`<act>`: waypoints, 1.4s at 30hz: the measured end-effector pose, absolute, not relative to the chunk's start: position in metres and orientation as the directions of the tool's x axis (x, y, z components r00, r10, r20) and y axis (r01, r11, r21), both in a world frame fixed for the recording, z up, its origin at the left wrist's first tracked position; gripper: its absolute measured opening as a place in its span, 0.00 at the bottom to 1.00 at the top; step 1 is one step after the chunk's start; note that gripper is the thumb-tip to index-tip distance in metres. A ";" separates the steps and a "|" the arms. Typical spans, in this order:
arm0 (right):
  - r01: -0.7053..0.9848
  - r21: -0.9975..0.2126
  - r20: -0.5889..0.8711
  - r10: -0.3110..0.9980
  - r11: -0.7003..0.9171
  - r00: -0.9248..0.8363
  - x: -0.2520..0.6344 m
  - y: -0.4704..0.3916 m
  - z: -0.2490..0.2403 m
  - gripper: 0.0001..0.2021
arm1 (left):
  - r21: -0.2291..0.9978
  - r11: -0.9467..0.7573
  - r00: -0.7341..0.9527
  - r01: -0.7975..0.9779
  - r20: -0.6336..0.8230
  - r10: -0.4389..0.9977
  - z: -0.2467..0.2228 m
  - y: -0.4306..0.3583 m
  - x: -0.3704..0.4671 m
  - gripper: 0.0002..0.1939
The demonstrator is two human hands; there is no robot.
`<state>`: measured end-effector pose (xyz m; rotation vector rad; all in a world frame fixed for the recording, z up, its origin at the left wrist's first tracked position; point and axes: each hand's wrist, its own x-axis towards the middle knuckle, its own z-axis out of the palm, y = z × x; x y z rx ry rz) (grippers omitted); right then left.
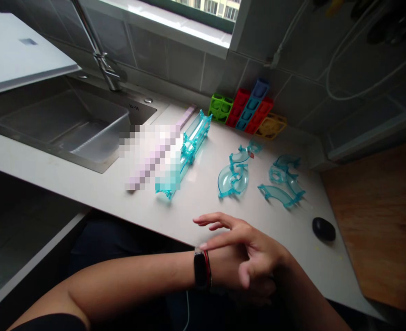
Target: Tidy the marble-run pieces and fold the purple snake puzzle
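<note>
My left hand (pixel 225 266) reaches in from the left, over the counter's front edge, with a dark smart band (pixel 200 268) and a red cord on its wrist. Its fingers are mostly hidden behind my right hand and in shadow. Above it, my right hand (pixel 244 241) has its fingers spread, one fingertip touching the band's edge, and holds nothing. Beyond my hands lie clear turquoise toy track pieces: a straight run (pixel 185 158), a curved group (pixel 233 179) and more curved pieces (pixel 282 195) to the right.
Colourful hollow toy blocks (pixel 247 108) stand against the tiled wall. A lilac strip (pixel 154 156), partly pixelated, lies beside the straight track. To the left are a sink (pixel 101 163), a tap (pixel 102 64) and a white panel (pixel 26 50). A black mouse (pixel 323 229) sits near a wooden board (pixel 378 220).
</note>
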<state>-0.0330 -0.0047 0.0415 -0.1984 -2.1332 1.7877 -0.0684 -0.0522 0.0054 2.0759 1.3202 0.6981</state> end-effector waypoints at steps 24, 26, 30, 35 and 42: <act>0.764 -0.388 0.314 0.853 0.515 -0.416 -0.051 0.048 -0.001 0.27 | 0.364 -0.919 0.773 0.149 0.537 0.338 -0.016 -0.059 -0.126 0.17; 0.751 -0.422 0.313 0.859 0.508 -0.405 -0.049 0.049 -0.003 0.22 | 0.356 -0.919 0.763 0.170 0.542 0.351 -0.008 -0.053 -0.131 0.17; 0.683 -0.509 0.311 0.852 0.524 -0.421 -0.038 0.053 -0.005 0.15 | 0.355 -0.891 0.701 0.284 0.557 0.445 0.022 -0.027 -0.155 0.15; 0.607 -0.616 0.330 0.864 0.502 -0.380 -0.029 0.059 -0.003 0.15 | 0.454 -0.587 0.401 0.670 0.444 0.801 0.040 0.014 -0.191 0.12; 0.578 -0.685 0.375 0.895 0.444 -0.243 -0.032 0.058 -0.001 0.13 | 0.473 -0.292 0.205 0.831 0.227 0.952 0.018 0.035 -0.207 0.18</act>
